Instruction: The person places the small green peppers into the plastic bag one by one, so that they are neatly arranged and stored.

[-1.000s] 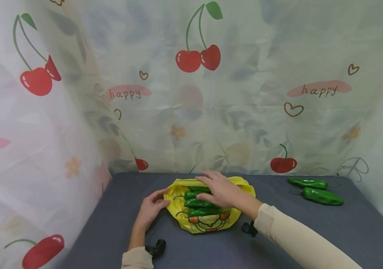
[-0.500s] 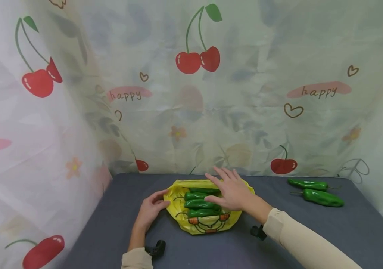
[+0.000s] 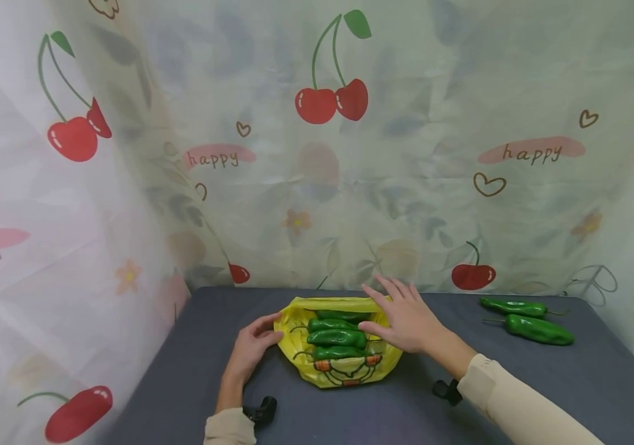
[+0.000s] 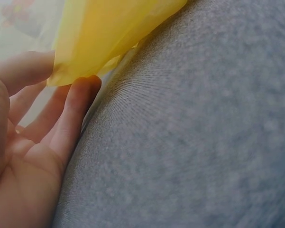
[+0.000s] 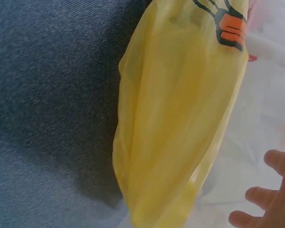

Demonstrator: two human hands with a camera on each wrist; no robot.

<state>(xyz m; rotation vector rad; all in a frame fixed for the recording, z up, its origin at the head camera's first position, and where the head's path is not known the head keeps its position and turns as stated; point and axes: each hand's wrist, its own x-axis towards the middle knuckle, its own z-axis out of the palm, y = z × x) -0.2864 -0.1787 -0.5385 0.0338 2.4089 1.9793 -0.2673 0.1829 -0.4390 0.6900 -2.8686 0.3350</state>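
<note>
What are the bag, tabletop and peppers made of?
Bag: probably thin plastic, faintly shiny; it wrinkles and lets light through. Tabletop: seems covered in dull gray cloth; its weave shows. Peppers: smooth and glossy, with bright highlights; real flesh or plastic, I can't tell.

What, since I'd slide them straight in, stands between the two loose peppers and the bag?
The right grip does, at the right end of the bag, in line with the loose peppers; nothing else visible.
</note>
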